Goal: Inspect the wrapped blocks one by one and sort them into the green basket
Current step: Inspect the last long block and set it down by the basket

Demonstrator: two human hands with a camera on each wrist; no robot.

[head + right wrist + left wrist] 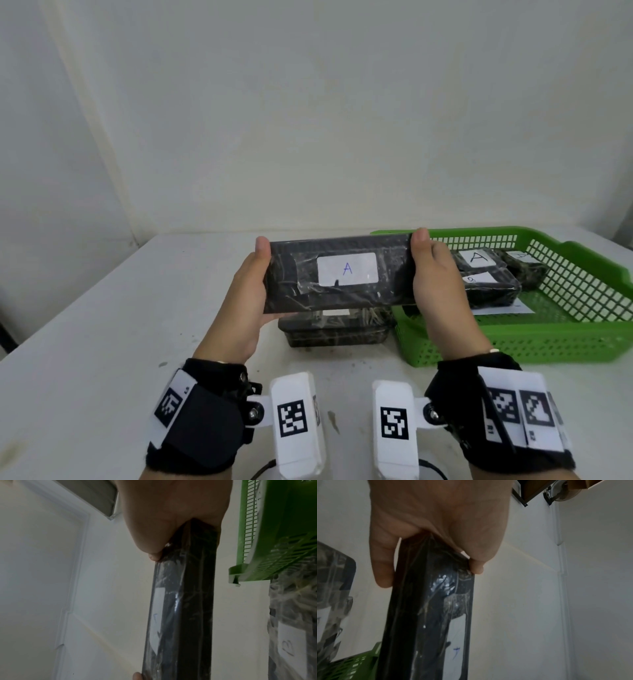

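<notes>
Two things are sitting on the white table [102, 342]: the green basket [582, 329] at right, already carrying several wrapped blocks [493, 287], and one more wrapped block [335, 330] just left of it. Above that one, the left hand [245, 308] and right hand [442, 291] are gripping the ends of the black block labelled A [339, 274], held level, label facing the camera.

A white table [85, 342] stands against a plain white wall [308, 120], and high on that wall the wrist views show a wall-mounted fan [563, 494] and a grey box-shaped unit [96, 496].
</notes>
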